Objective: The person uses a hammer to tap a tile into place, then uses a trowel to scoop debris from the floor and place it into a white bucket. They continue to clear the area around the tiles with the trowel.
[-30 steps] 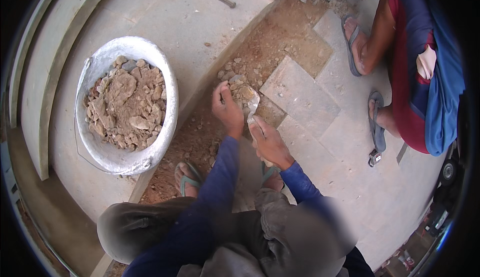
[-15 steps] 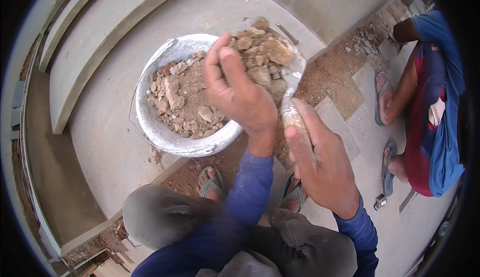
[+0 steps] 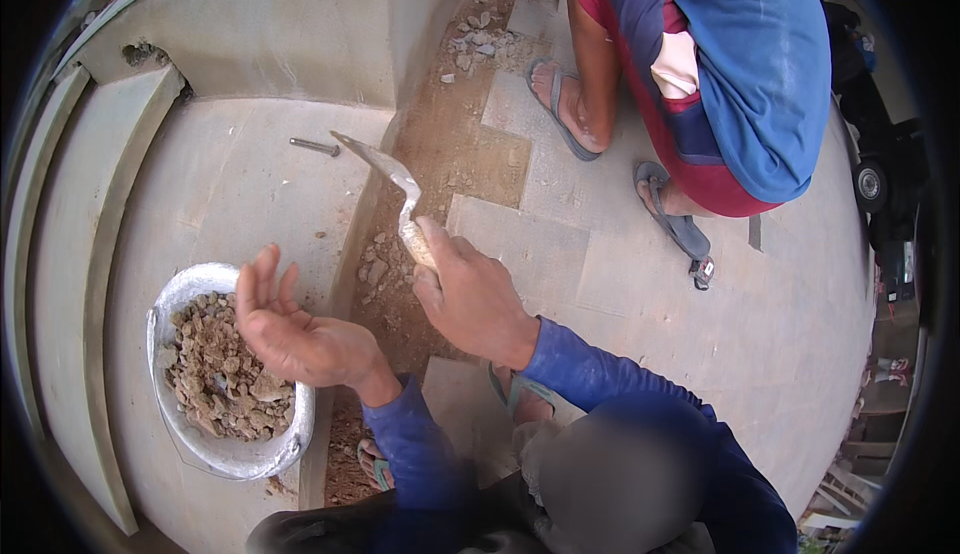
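A trowel point(image 3: 392, 167) with a wooden handle is gripped in my right hand point(image 3: 475, 294), its blade edge-on and bare of rubble, tip toward the upper left. My left hand point(image 3: 310, 339) hovers over the right side of a white bucket point(image 3: 190, 439), fingers slightly curled and apart, with nothing in it. Brown rubble and soil point(image 3: 215, 369) fill much of the bucket, which stands on a concrete ledge. The left hand hides part of its rim.
A metal rod point(image 3: 315, 146) lies on the concrete ledge point(image 3: 250, 204). Curved steps point(image 3: 110, 224) rise at the left. A dirt strip with rubble point(image 3: 385, 264) runs beside paving slabs point(image 3: 520, 244). A co-worker in a blue shirt point(image 3: 755, 64) crouches at the upper right.
The rubble that lay on the trowel against my left hand is gone from it. Both hands have drawn apart, and the view has turned right, placing the bucket lower left.
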`<act>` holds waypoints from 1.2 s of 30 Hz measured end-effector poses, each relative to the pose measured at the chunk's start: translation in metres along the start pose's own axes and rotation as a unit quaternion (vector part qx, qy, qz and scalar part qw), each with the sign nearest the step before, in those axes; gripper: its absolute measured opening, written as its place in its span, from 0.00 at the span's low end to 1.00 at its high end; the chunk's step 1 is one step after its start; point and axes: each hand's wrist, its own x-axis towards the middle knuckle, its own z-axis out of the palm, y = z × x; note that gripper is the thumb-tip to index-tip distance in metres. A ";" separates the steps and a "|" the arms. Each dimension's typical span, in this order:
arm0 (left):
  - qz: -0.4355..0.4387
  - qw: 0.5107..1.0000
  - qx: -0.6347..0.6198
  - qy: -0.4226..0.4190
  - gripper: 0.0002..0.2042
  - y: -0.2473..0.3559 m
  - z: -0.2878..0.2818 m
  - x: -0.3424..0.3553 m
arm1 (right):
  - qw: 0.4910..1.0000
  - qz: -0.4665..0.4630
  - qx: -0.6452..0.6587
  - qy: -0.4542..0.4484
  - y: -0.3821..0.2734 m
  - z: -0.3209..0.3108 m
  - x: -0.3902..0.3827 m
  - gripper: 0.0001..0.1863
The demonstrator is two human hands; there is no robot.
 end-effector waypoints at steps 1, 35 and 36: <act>-0.083 0.995 0.036 -0.031 0.23 -0.028 0.011 -0.026 | 0.999 0.030 -0.008 0.007 0.021 0.006 -0.001 0.32; -0.132 0.967 0.210 -0.063 0.30 -0.223 -0.053 -0.131 | 0.975 -0.010 0.080 -0.207 0.143 0.117 -0.036 0.26; -0.130 0.967 0.210 -0.065 0.30 -0.224 -0.053 -0.131 | 0.976 -0.040 0.076 -0.200 0.157 0.123 -0.043 0.26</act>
